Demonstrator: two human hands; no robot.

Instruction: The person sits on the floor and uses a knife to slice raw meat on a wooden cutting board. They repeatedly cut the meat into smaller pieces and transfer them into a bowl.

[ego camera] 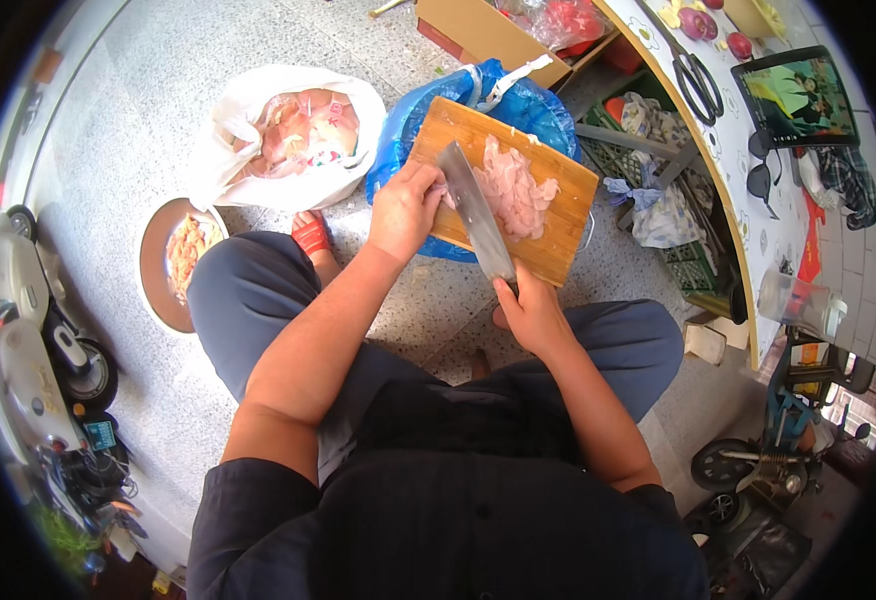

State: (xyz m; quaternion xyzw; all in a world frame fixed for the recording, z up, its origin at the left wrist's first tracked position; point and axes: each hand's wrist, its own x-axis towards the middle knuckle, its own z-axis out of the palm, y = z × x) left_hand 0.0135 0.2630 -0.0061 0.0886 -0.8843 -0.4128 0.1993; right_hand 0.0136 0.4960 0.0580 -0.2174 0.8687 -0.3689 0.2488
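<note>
My right hand (pixel 534 311) grips the handle of a cleaver (pixel 479 214), whose broad blade lies slantwise over a wooden cutting board (pixel 449 124). Left of the blade, the fingertips of my left hand (pixel 406 211) pinch a small piece of pale raw meat (pixel 446 196), partly hidden by the fingers. A heap of thin raw meat slices (pixel 517 189) spreads over the board on the blade's right side. Beneath the board is a bin lined with a blue plastic bag (pixel 400 135); the board covers much of its opening.
A white plastic bag (pixel 217 169) of raw meat pieces (pixel 307 135) stands on the floor. Beside my knee is a round bowl (pixel 154 262) of cut meat (pixel 189 251). The table at right bears scissors (pixel 697 82), a tablet (pixel 796 97) and sunglasses (pixel 760 169). Scooters (pixel 33 322) stand far left.
</note>
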